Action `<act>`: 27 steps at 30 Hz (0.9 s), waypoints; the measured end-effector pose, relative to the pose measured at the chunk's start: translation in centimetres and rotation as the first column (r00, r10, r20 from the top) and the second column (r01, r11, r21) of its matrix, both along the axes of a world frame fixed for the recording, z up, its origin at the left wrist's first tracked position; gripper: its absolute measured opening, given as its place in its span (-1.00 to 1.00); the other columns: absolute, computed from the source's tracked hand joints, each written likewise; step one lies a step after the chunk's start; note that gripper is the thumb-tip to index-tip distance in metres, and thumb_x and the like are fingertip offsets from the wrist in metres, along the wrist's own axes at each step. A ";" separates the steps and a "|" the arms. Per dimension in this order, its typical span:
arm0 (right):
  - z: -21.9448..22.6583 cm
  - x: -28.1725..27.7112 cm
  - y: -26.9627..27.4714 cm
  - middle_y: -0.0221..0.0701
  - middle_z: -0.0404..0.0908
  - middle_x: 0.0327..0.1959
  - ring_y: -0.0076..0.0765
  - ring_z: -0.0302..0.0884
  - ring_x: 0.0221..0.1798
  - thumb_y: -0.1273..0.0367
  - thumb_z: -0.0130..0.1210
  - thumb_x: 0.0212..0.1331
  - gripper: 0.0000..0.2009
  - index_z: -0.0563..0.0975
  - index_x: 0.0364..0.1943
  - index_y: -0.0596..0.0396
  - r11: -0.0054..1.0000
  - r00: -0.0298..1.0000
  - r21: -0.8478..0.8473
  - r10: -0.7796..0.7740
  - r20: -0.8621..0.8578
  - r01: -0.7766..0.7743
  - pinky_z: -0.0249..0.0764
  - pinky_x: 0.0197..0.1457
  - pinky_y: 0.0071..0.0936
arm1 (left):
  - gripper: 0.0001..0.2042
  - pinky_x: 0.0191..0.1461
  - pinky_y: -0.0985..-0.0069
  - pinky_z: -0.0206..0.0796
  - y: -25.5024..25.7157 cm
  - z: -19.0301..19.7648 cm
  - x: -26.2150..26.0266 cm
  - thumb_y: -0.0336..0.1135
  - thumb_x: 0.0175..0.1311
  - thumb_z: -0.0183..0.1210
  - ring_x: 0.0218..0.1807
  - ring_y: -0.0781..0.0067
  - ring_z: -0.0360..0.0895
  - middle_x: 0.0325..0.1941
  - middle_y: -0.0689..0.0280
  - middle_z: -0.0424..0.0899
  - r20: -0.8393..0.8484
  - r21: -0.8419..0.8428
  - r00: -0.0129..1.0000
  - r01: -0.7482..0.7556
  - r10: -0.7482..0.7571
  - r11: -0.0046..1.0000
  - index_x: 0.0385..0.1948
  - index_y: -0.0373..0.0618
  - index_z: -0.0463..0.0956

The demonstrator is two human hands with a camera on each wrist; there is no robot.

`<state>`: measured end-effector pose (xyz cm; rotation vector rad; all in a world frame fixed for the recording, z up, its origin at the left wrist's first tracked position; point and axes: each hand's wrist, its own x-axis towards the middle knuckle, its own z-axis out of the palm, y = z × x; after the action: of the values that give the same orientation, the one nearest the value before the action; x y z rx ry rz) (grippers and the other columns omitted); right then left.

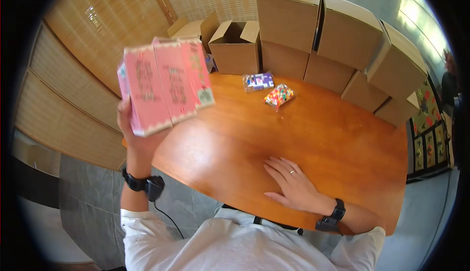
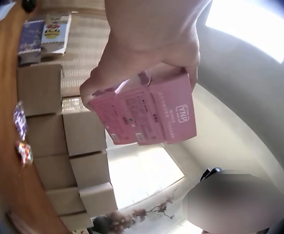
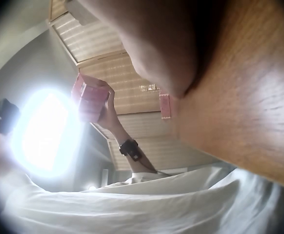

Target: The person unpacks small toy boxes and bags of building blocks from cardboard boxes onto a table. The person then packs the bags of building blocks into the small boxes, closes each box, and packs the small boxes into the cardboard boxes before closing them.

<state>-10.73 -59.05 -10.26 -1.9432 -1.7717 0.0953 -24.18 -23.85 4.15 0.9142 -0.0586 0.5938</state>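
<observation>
Raised above the table's left side, my left hand [image 1: 141, 141] grips a stack of pink boxes [image 1: 169, 87] with printed text. The left wrist view shows the fingers and thumb of that hand [image 2: 142, 53] spread around the edges of the pink boxes [image 2: 149, 112], which have a white YNP label. My right hand [image 1: 294, 188] rests palm down on the wooden table [image 1: 235, 139], fingers straight, a ring on one. In the right wrist view this hand [image 3: 156, 53] is partly in shadow; its fingertips are hidden.
A purple packet [image 1: 258, 81] and a bag of colourful pieces [image 1: 279, 96] lie mid-table. Stacked cardboard boxes [image 1: 289, 19] line the back and right; an open carton [image 1: 235, 56] stands beside them. Another pink box [image 3: 165, 106] stands beyond my right hand. Woven screens [image 1: 107, 26] rise behind.
</observation>
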 end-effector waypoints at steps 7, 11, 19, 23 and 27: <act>-0.1 0.9 -0.6 -0.09 0.39 0.41 0.02 0.21 0.55 0.10 0.20 0.34 -0.39 0.42 0.30 0.29 0.998 0.997 0.003 0.065 -0.052 -0.065 0.06 0.64 -0.01 | -0.27 0.43 -0.17 0.27 3.8 7.0 10.2 0.07 0.41 0.11 0.45 -0.09 0.36 0.47 0.01 0.37 -0.072 0.173 0.997 0.054 -0.042 0.983 0.50 -0.17 0.17; -0.1 0.8 -0.8 -0.11 0.39 0.41 0.00 0.20 0.56 0.12 0.21 0.34 -0.40 0.42 0.29 0.28 0.998 0.997 0.020 0.057 -0.049 -0.056 0.05 0.65 -0.04 | -0.32 0.37 -0.34 0.19 5.1 7.7 17.8 0.06 0.38 0.16 0.43 -0.09 0.35 0.42 0.03 0.41 -0.059 0.149 0.982 0.188 -0.181 0.971 0.44 -0.11 0.25; 0.1 0.8 -0.7 -0.12 0.37 0.45 -0.02 0.20 0.56 0.13 0.20 0.35 -0.39 0.40 0.34 0.27 0.998 0.997 -0.001 0.060 -0.047 -0.060 0.06 0.65 -0.05 | -0.38 0.18 -0.23 0.20 6.3 3.8 26.9 0.10 0.30 0.24 0.33 0.02 0.38 0.33 0.12 0.47 -0.112 -0.005 0.951 0.291 -0.289 0.957 0.33 0.04 0.36; 0.2 0.6 -0.6 -0.13 0.37 0.45 -0.02 0.21 0.56 0.15 0.22 0.34 -0.38 0.38 0.37 0.23 0.998 0.996 -0.012 0.058 -0.068 -0.058 0.07 0.64 -0.03 | -0.43 0.08 -0.13 0.24 6.2 3.0 27.3 0.10 0.27 0.25 0.24 0.09 0.44 0.21 0.20 0.54 -0.105 -0.035 0.959 0.262 -0.264 0.965 0.26 0.11 0.40; 1.1 1.0 0.0 -0.14 0.42 0.41 -0.02 0.24 0.55 0.17 0.26 0.31 -0.37 0.39 0.37 0.19 0.999 0.984 0.020 0.035 -0.174 -0.033 0.09 0.63 0.02 | -0.39 0.20 -0.25 0.13 6.9 2.0 27.5 0.15 0.25 0.24 0.31 0.03 0.39 0.31 0.17 0.50 -0.118 -0.032 0.975 0.185 -0.187 0.982 0.30 0.14 0.38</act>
<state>-9.69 -59.04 -9.19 -1.8337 -1.6858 0.2534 3.30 -16.99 6.11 0.9113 -0.0288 0.3637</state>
